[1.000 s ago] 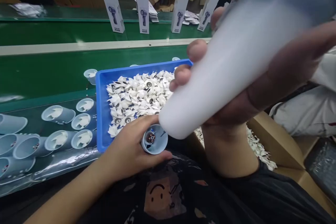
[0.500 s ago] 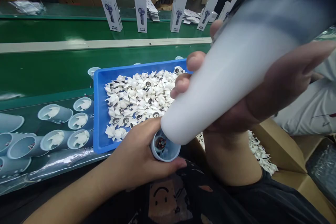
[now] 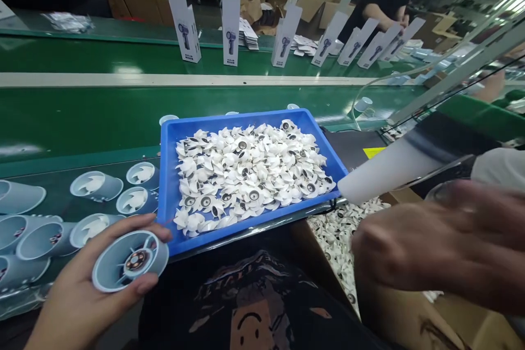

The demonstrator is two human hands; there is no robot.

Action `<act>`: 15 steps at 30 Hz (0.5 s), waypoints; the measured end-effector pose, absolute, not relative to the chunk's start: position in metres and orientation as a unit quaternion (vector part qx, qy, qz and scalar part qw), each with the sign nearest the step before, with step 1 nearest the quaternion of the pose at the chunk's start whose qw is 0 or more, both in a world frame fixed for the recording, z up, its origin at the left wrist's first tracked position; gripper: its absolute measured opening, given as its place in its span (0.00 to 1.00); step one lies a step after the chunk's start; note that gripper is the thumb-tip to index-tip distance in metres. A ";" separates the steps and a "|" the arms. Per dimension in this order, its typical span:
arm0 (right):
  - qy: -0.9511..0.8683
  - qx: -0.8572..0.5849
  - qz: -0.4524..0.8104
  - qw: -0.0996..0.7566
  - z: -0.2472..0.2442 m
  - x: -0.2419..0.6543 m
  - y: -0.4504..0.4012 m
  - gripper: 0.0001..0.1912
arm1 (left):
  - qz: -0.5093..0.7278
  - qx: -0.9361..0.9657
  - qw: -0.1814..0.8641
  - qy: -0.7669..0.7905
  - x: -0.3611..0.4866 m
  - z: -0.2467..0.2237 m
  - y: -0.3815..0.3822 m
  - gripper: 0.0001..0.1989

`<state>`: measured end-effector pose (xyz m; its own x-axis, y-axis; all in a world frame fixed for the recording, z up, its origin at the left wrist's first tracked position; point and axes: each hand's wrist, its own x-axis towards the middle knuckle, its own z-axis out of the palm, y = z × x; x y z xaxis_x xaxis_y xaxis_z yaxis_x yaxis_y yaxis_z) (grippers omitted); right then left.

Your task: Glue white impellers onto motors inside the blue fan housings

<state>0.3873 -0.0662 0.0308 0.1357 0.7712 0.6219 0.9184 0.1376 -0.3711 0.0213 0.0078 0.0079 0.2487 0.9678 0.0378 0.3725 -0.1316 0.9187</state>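
My left hand (image 3: pixel 98 279) holds a light blue cup-shaped housing (image 3: pixel 131 261) at the lower left, its open end facing up and a round motor core with copper coils visible inside. On the right, my right hand (image 3: pixel 418 240) is blurred by motion, and its fingers are hard to make out. A white tapered tube with a dark upper end (image 3: pixel 381 169) lies just beyond that hand, its tip at the tray's right corner; contact with the hand is unclear. Between the hands sits a blue tray (image 3: pixel 164 191) full of white fan blades (image 3: pixel 254 164).
Several blue housings (image 3: pixel 96 186), some with fan blades inside, lie at the left. An open cardboard box (image 3: pixel 459 317) with more blades is at the lower right. White printed boxes (image 3: pixel 231 30) stand beyond the green conveyor (image 3: pixel 82 115). A person's hands (image 3: pixel 385 16) are at the far right.
My left hand has moved left with the blue housing, away from the white tube. The tube and my right hand have moved right and lower, uncovering the tray's right side.
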 end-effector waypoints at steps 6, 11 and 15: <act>-0.802 -0.586 -0.011 -0.113 0.034 0.338 0.023 0.15 | 0.343 0.655 0.449 0.501 0.030 0.002 0.000 0.31; -0.783 -0.566 0.006 -0.258 0.037 0.321 0.059 0.07 | 0.347 0.659 0.448 0.495 0.019 -0.003 -0.004 0.31; -0.769 -0.548 0.029 -0.328 0.037 0.306 0.068 0.14 | 0.350 0.652 0.441 0.507 0.013 -0.007 -0.002 0.32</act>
